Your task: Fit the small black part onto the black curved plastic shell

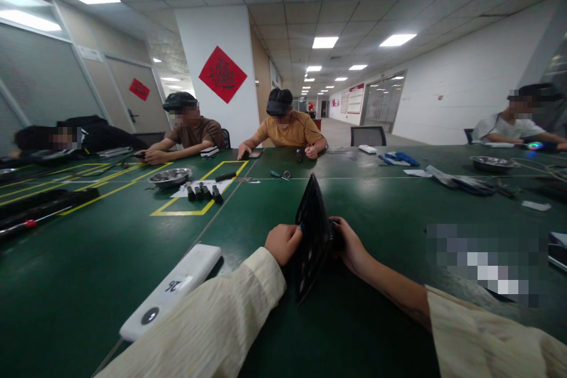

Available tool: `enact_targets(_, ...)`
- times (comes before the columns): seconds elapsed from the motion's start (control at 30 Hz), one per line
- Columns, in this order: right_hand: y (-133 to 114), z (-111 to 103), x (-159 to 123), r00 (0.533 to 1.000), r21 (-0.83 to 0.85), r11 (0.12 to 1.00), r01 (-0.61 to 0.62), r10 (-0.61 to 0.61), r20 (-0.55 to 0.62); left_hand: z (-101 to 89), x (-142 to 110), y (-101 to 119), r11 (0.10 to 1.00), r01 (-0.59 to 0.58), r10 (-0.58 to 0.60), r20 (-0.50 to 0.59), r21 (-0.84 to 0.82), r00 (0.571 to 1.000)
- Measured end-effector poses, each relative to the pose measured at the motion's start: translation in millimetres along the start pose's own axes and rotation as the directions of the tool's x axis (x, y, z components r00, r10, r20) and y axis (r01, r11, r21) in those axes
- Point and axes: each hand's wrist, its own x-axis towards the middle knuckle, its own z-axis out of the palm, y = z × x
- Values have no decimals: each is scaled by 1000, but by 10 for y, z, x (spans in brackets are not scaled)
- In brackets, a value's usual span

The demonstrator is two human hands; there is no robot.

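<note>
Table (248,227): white box (195,269) seemingly marked “26”; hand (283,243) holds panel (312,248).

A white device (177,292) bears an upside-down 26; dark characters on the red diamond sign (222,74) are illegible.

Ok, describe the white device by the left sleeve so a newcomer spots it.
On the green table, find the cream left sleeve. Just left of it lies a long white device with rounded corners. Its upside-down 26 and dark round spot set it apart from the black panel held nearby.
</note>
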Motion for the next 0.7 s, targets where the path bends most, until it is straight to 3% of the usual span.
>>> enact_targets(0.7,-1,-4,17,1000,-15,1000,-2,2,-11,-23,-4,22,1000,22,-22,13,-16,1000)
